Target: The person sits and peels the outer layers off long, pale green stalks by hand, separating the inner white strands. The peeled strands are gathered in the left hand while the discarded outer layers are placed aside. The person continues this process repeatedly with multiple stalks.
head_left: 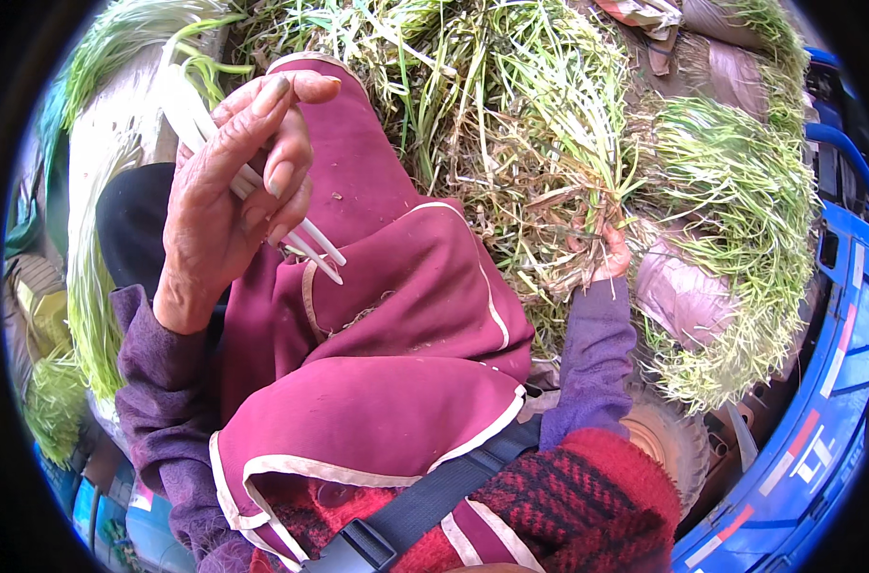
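My left hand [238, 158] is raised in front of my left knee. Its fingers curl round a few slender scallion-like stalks [315, 246], whose white ends poke out below the palm and whose green tops rise behind the hand. At the right, my right hand [610, 253] reaches into a heap of loose leaves [492, 124]. A tuft of green and withered brown leaves [597, 181] stands up from its closed fingers, which the leaves partly cover. A maroon apron [406, 296] with pale edging lies over my lap.
Bundled white-stemmed greens [119, 143] lie along the left. More green bundles [730, 191] with pinkish wrapped parts [683, 291] are stacked at the right, beside a blue metal vehicle side [826, 411]. A wheel [664, 444] shows below my right forearm.
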The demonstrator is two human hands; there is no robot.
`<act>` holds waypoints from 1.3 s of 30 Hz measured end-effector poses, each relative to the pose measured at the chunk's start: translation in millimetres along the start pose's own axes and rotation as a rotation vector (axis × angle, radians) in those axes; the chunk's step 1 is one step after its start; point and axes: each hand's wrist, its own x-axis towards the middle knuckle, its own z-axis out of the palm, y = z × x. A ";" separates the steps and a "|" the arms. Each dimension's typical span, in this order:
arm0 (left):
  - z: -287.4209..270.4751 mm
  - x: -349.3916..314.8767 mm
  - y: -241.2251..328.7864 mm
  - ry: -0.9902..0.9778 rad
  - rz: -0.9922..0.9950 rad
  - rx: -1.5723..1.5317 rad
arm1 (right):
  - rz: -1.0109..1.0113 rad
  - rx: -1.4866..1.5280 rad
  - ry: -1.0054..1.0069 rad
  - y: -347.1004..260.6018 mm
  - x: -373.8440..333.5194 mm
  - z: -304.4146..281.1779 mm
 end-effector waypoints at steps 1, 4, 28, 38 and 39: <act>-0.9 1.1 -1.8 0.007 -0.004 -0.014 | -0.010 0.008 0.037 -2.6 -2.2 2.6; -3.6 2.7 -5.0 0.022 0.002 0.000 | -0.031 -0.076 -0.008 -10.1 -11.3 -0.8; -26.3 18.8 -3.8 0.059 -0.119 0.048 | -0.350 -1.680 -0.368 68.8 128.5 32.5; -38.7 24.1 15.1 0.054 -0.200 0.067 | -0.414 -1.657 0.167 182.5 294.5 232.0; -39.4 23.9 16.8 0.072 -0.224 0.066 | -0.419 -1.763 0.239 194.0 296.7 239.5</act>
